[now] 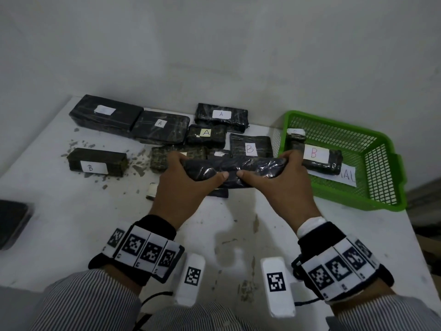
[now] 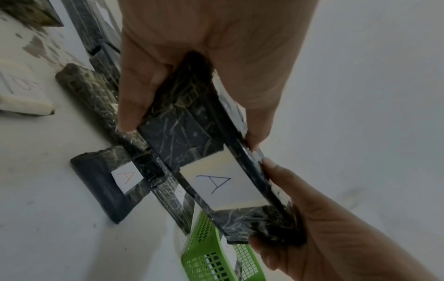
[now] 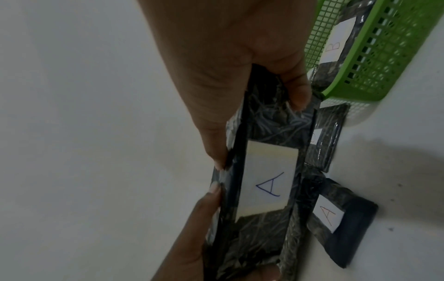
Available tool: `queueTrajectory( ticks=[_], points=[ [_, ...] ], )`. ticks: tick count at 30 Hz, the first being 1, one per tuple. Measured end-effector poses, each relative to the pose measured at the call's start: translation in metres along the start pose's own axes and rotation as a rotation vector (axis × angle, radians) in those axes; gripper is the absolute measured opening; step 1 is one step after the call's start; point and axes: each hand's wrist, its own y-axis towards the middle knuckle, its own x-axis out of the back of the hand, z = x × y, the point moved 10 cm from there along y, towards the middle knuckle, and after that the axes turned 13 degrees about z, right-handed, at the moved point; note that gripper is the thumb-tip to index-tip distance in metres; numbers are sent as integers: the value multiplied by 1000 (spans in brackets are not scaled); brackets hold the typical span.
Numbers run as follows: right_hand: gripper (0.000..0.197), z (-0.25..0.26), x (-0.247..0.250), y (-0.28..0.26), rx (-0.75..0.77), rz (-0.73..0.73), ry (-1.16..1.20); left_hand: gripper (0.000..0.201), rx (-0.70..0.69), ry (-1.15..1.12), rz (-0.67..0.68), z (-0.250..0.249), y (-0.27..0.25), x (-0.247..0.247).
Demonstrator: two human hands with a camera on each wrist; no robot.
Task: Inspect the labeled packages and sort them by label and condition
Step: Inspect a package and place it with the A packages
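Observation:
Both hands hold one flat black plastic-wrapped package above the table's middle, tilted up on edge. My left hand grips its left end and my right hand its right end, thumbs meeting on the near face. Its white label with a blue A faces away from my head and shows in the right wrist view as well. More black packages lie behind: several labelled A, one labelled B, and a crumbling B block at the left.
A green mesh basket at the right holds a B package and a smaller one behind it. Dark crumbs litter the white table around the left B block. A dark object sits at the left edge. A wall stands close behind.

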Motion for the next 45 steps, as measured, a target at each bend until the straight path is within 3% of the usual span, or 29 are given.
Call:
queueTrajectory(
  ticks=[5, 9, 12, 15, 19, 24, 27, 29, 31, 33, 36, 38, 40, 42, 45],
  points=[
    [84, -3, 0, 4, 0, 54, -1, 73, 27, -64, 69, -2, 5, -1],
    [64, -20, -4, 9, -90, 141, 189, 80, -72, -136, 122, -4, 11, 0],
    [45, -24, -1, 11, -132, 180, 344, 83, -26, -193, 147, 10, 21, 4],
    [59, -5, 13, 12, 11, 226, 180, 61, 60, -379, 181, 24, 27, 6],
    [57, 27, 26, 3, 190, 230, -96, 61, 169, -508, 174, 34, 25, 2],
    [56, 55, 24, -3, 308, 256, 199, 46, 341, -208, 367, 30, 9, -28],
    [56, 64, 13, -10, 344, 278, 105, 36, 130, -62, 322, -7, 12, -24],
    [60, 68, 3, -17, 368, 292, -8, 39, 15, -219, 397, -38, 5, -34],
    [59, 71, -2, -22, 382, 286, -79, 39, 10, -410, 473, -57, -3, -43],
    [58, 77, -3, -26, 412, 268, -130, 35, -23, -455, 503, -67, -8, -46],
    [64, 79, 2, -25, 420, 175, -147, 16, -83, -436, 420, -63, -3, -43],
    [67, 72, 2, -24, 386, 140, -110, 15, -71, -453, 364, -57, -1, -41],
    [58, 64, -5, -23, 346, 213, 73, 17, -63, -469, 327, -53, -1, -41],
    [35, 57, -13, -24, 279, 310, 317, 20, -82, -446, 313, -51, -3, -43],
    [5, 53, -10, -23, 234, 298, 379, 23, -99, -449, 312, -47, -7, -47]
  ],
)
